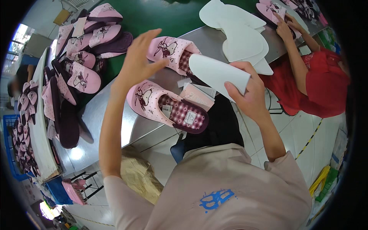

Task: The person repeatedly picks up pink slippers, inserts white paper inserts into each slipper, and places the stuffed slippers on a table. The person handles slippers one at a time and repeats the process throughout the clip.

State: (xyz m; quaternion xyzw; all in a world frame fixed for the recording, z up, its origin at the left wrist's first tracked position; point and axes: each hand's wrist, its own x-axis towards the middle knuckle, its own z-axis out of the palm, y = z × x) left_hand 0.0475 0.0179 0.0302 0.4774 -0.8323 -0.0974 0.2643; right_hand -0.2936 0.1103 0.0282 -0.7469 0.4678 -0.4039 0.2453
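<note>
My right hand [247, 90] grips a curved white paper insert [218, 74], bent lengthwise, its far end at the opening of a pink slipper [172, 50]. My left hand [142, 59] is raised beside that slipper's toe, fingers stretched and thumb apart, holding nothing. Nearer to me lies a second pink slipper [147, 100] with a dog drawing, a plaid insole and a dark purple sole. A paper tag [197, 97] lies between the two slippers. Whether the insert touches the far slipper's inside, I cannot tell.
Several white inserts [245, 42] lie stacked on the metal table [96, 119] at the far right. Pink slippers [84, 76] are piled at the left. A co-worker in red [326, 84] handles a slipper at the right. A blue crate [11, 153] of slippers stands far left.
</note>
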